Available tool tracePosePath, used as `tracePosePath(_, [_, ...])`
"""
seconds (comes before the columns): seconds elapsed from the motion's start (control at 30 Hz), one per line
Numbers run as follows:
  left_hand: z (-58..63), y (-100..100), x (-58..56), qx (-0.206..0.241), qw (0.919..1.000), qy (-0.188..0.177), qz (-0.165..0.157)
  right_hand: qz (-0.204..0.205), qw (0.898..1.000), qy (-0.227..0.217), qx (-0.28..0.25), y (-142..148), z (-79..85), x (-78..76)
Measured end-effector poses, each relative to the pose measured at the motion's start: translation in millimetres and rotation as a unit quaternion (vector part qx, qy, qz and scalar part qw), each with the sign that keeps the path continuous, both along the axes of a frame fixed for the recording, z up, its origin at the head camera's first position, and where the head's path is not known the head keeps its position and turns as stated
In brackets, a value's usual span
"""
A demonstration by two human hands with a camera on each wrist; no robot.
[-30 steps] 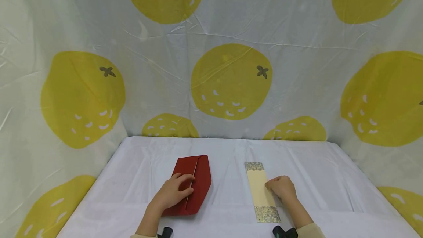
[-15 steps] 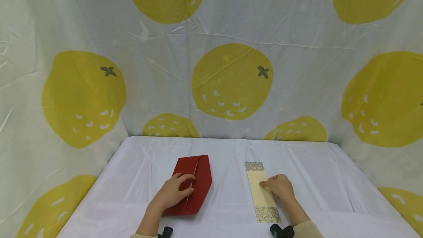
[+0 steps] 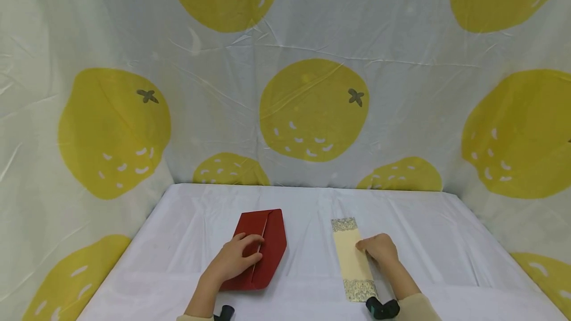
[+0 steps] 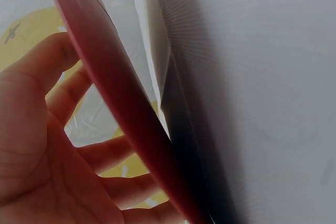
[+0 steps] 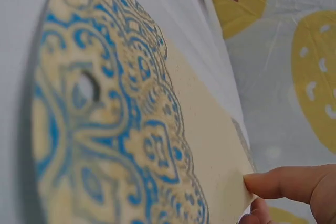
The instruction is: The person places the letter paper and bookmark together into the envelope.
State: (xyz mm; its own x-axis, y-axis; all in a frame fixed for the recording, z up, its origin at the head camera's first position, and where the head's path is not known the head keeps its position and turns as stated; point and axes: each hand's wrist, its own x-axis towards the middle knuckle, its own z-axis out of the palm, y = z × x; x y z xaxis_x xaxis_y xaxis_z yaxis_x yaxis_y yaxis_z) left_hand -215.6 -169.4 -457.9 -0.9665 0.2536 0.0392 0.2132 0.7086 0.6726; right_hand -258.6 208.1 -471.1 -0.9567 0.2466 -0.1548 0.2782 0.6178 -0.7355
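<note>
A red envelope (image 3: 274, 239) with a flap lies left of centre on the white-covered table. Across its left part rests my left hand (image 3: 233, 260), fingers spread and fingertips touching the top face, as the left wrist view also shows. To the right is a long cream bookmark (image 3: 349, 254) with a lacy patterned band at each end. The right wrist view shows blue ornament and a small round hole near one end of the bookmark (image 5: 152, 124). My right hand (image 3: 381, 250) pinches its right long edge, the thumb on the upper face and fingers partly hidden beneath.
White cloth (image 3: 308, 261) covers the table and separates the envelope from the bookmark. A curtain (image 3: 401, 113) printed with yellow fruit closes off the back and sides. Black wrist devices (image 3: 382, 308) show at both wrists near the bottom edge.
My right thumb slid left onto the bookmark, then my right hand took its edge and shifted back slightly right. The bookmark's near end has moved a little. My left hand has stayed put.
</note>
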Motion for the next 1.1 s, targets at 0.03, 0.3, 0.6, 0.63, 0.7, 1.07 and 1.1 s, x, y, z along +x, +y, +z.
tracePosePath(0.03, [-0.3,0.2,-0.1,-0.001,1.0000,0.001,0.000,-0.003,1.000,0.004,-0.014,1.4,-0.6,0.9])
tracePosePath(0.3, [-0.2,0.3,0.7,-0.002,0.9999,0.010,-0.003,-0.014,0.992,0.003,-0.128,8.1,-0.6,7.5])
tracePosePath(0.6, [0.9,0.6,1.0,-0.003,0.9999,0.011,-0.006,-0.002,0.983,0.000,-0.184,5.8,10.1,14.5])
tracePosePath(0.63, [1.3,0.4,0.9,-0.004,0.9999,0.013,-0.007,-0.002,0.982,0.002,-0.190,4.8,11.4,15.1])
tracePosePath(0.7, [1.8,0.0,0.8,-0.004,0.9998,0.014,-0.009,0.001,0.980,0.005,-0.198,3.6,13.2,16.2])
tracePosePath(1.07, [2.1,-0.5,1.4,-0.007,0.9998,0.016,-0.009,0.015,0.977,0.045,-0.210,-2.9,13.5,18.2])
tracePosePath(1.1, [1.9,-0.5,1.3,-0.007,0.9998,0.017,-0.010,0.014,0.976,0.048,-0.210,-3.9,14.0,18.6])
